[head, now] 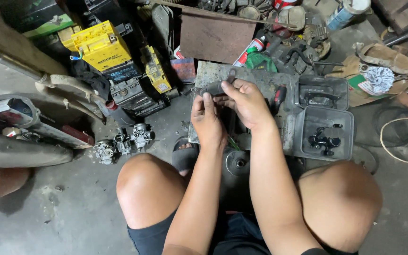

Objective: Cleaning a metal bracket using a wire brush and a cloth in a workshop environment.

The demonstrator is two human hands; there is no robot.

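Hands (227,106) gripping grey part (212,88), mostly hidden

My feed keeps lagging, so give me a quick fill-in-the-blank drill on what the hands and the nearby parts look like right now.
1. Both the left hand and the right hand grip one small ____ metal part.
2. The carburetors lie on the floor to the person's ____.
3. The battery at upper left is ____.
4. The two grey trays sit to the person's ____.

Missing words: grey; left; yellow; right
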